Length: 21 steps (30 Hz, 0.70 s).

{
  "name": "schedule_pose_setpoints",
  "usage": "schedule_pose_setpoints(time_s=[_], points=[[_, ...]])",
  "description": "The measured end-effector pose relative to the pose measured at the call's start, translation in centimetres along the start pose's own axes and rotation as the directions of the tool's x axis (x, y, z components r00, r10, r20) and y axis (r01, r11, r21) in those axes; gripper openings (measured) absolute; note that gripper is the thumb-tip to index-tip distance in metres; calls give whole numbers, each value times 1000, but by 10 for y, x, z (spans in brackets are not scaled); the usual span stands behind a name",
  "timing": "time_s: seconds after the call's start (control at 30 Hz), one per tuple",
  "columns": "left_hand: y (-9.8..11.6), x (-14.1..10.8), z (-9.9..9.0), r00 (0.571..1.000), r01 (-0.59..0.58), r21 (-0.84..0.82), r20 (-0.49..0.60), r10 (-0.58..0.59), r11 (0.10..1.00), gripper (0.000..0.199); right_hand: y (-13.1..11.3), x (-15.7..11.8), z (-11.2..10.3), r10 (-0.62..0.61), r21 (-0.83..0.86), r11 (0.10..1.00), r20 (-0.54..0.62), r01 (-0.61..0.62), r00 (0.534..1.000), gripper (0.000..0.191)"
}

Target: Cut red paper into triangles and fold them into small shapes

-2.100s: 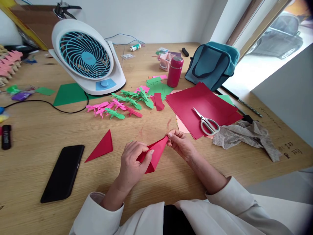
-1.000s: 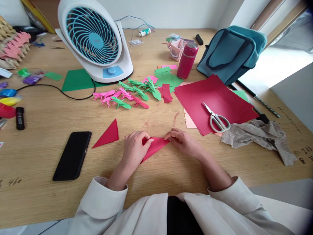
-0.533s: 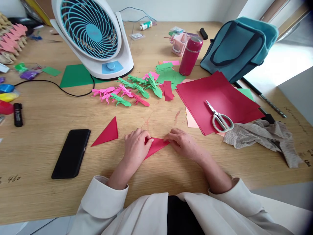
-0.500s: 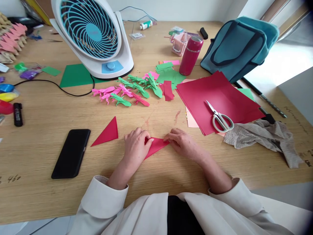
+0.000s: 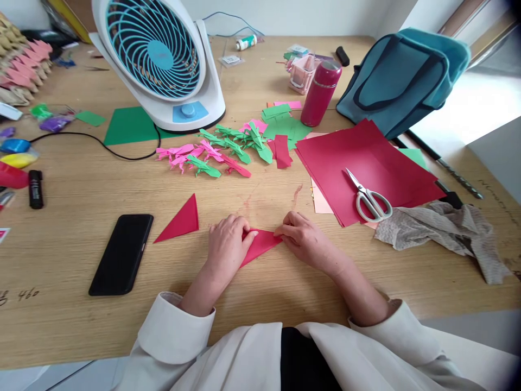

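Note:
Between my hands a red paper triangle (image 5: 260, 245) lies on the table, partly covered by my fingers. My left hand (image 5: 228, 241) is closed over its left part, thumb pressed on the paper. At the right corner, my right hand (image 5: 303, 239) pinches the paper between thumb and fingertips. A second red paper triangle (image 5: 181, 220) rests flat to the left of my left hand. Beyond the hands are several folded paper figures in green (image 5: 235, 147) and pink (image 5: 181, 156).
A black phone (image 5: 121, 255) lies at the left. Scissors (image 5: 369, 200) sit on red paper sheets (image 5: 354, 157) at the right, near a crumpled cloth (image 5: 427, 228). Farther back stand a fan (image 5: 163, 60), a red flask (image 5: 321, 92) and a blue bag (image 5: 399, 81).
The whole view has shifted slightly, so things appear a little farther right. My right fingers have lifted a little at the triangle's corner; both hands stay on the paper.

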<state>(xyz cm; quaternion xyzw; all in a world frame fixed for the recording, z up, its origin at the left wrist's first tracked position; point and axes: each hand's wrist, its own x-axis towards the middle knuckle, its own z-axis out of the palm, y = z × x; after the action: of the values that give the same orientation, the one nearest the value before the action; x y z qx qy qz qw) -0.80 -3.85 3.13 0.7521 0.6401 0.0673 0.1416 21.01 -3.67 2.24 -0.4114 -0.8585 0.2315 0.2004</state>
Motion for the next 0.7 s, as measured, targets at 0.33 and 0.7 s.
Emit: schedule_pose_setpoints(time_s=[0.33, 0.7], points=[[-3, 1, 4, 997, -34, -70, -74, 29, 997, 15, -5, 1, 2, -98, 92, 991, 60, 92, 993, 28], [2, -8, -3, 993, -74, -37, -93, 71, 997, 7, -6, 7, 8, -138, 7, 990, 48, 138, 989, 35]])
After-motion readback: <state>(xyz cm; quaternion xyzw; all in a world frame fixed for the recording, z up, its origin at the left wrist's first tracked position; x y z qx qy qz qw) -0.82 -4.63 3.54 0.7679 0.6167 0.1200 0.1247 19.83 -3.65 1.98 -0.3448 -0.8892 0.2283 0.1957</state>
